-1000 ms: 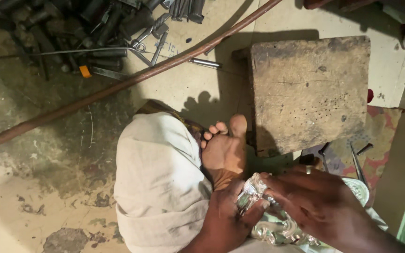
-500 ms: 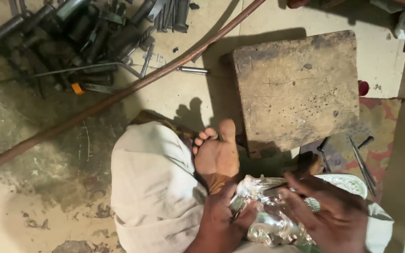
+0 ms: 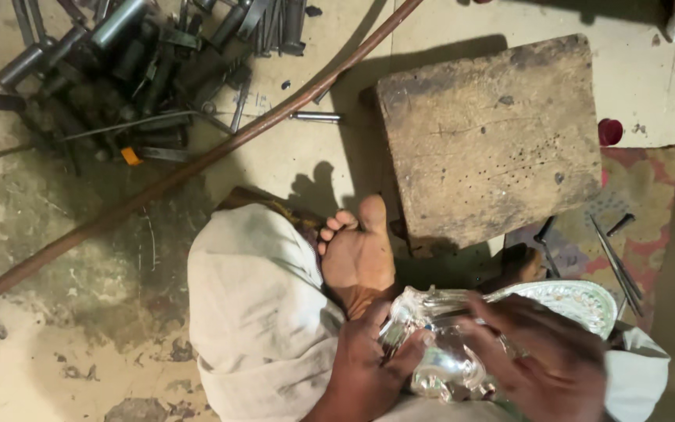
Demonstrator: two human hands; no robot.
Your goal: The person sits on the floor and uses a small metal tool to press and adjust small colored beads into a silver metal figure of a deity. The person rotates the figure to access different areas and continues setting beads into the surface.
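Observation:
A shiny embossed silver piece (image 3: 439, 344) lies in my lap at the bottom of the head view. My left hand (image 3: 369, 359) grips its left end, with the thumb across the metal. Over its right side, my right hand (image 3: 548, 359) is blurred, with curled fingers touching the metal; whether it holds a tool I cannot tell. Beside them rests my bare foot (image 3: 357, 250), sole up, next to my knee in pale cloth (image 3: 259, 312). A round patterned dish (image 3: 587, 301) sits just behind my right hand.
A scarred wooden block (image 3: 490, 133) stands on the floor ahead. A long brown rod (image 3: 197, 164) runs diagonally across the floor. Several metal punches and pipes (image 3: 126, 70) are heaped at top left. Thin tools (image 3: 615, 262) lie on a patterned mat at right.
My right hand has slid down and to the right over the silver piece. The view has shifted slightly, showing more of the round dish.

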